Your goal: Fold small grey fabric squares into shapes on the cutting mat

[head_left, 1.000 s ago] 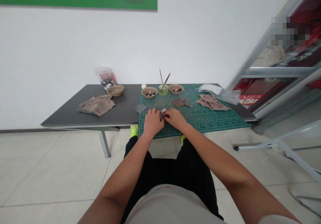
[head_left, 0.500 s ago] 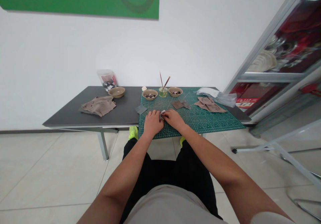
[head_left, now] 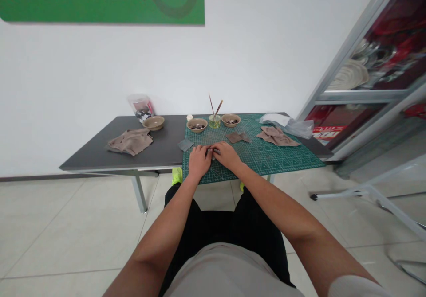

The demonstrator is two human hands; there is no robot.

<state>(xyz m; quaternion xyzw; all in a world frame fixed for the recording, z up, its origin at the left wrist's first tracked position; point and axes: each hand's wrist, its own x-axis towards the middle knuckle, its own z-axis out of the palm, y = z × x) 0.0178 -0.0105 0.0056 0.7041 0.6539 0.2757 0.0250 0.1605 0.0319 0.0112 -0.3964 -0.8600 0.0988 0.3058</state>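
Note:
Both hands rest together on the green cutting mat (head_left: 282, 155) near its front left part. My left hand (head_left: 199, 162) and my right hand (head_left: 226, 154) have their fingers curled and pinched toward each other around a small thing that I cannot make out between the fingertips. A small grey square piece (head_left: 185, 144) lies just left of my left hand at the mat's edge. Two brown leather-like pieces (head_left: 237, 137) lie on the mat beyond my right hand.
The dark table (head_left: 100, 155) carries a beige cloth (head_left: 130, 140) at left, another cloth (head_left: 276, 136) at right, three small bowls (head_left: 197, 124), a glass with brushes (head_left: 214, 119), a plastic jar (head_left: 140, 106) and a plastic bag (head_left: 293, 126). A metal-framed shelf stands at right.
The small pale piece that showed between my fingertips is now hidden by the fingers. My hands stayed at the same spot on the mat; the view shifted slightly.

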